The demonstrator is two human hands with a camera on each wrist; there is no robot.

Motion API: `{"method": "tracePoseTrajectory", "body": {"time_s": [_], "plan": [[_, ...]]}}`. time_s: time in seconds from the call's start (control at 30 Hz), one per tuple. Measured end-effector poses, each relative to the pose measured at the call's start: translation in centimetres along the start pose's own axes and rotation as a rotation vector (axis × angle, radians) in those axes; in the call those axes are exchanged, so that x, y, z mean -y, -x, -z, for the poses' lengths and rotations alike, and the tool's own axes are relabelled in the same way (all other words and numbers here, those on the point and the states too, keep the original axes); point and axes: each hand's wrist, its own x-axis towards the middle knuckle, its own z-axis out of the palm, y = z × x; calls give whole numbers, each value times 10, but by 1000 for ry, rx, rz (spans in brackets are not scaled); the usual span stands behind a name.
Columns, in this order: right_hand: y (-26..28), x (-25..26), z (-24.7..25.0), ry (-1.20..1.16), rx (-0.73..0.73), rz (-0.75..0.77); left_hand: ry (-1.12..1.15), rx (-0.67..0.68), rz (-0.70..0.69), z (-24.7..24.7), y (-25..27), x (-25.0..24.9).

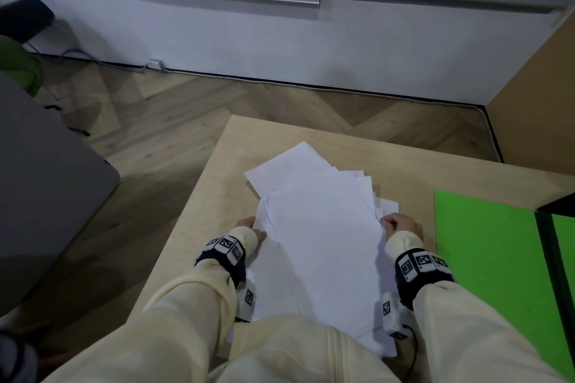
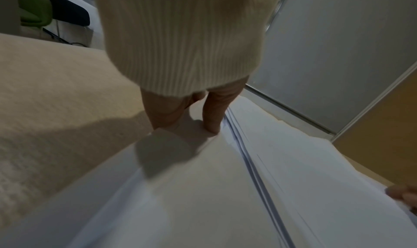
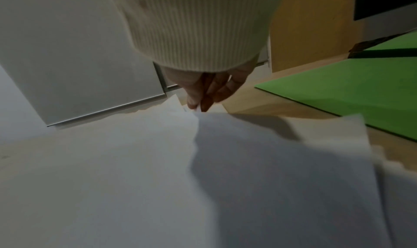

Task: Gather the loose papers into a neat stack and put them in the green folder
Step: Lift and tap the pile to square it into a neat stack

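1. Head: loose papers [image 1: 314, 227] fanned unevenly on desk [image 1: 217, 171], flanked by left hand [image 1: 249, 227] and right hand [image 1: 401, 225]; green folder [image 1: 485, 246] lying open just right
2. Left wrist: left grip on papers' left edge, thumb [image 2: 213, 114] on top
3. Right wrist: right grip pinching a sheet corner with fingertips [image 3: 199, 103]

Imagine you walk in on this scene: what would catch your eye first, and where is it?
The fanned, uneven pile of white paper sheets lies mid-way on the pale wooden table, held between both hands: the left hand grips its left edge, the right hand pinches its right edge. To the right lies the bright green flat folder.
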Motion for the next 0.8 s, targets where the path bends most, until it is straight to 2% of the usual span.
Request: {"method": "tracePoseTrajectory", "body": {"time_s": [0.1, 0.17, 0.37, 0.47, 0.57, 0.63, 0.73, 0.77, 0.8], "plan": [[4, -5, -1, -108, -8, -69, 10, -6, 10, -1, 0, -1], [7, -6, -2, -88, 44, -128, 17, -15, 15, -2, 0, 0], [11, -1, 7, 288, 613, -199, 58, -24, 60, -3, 0, -2], [35, 16, 21, 602, 809, -189, 81, -20, 74, -3, -2, -2], [55, 10, 8, 606, 944, -222, 151, -12, 57, -6, -5, 0], [66, 2, -3, 490, 972, -265, 209, -14, 34, -6, -7, 2], [69, 0, 1, 317, 911, -303, 291, -23, 51, -6, -6, 3], [65, 0, 4, 248, 831, -297, 329, -31, 64, -8, -6, 3], [59, -2, 7, 176, 686, -289, 368, -42, 78, -9, -6, 4]]}}
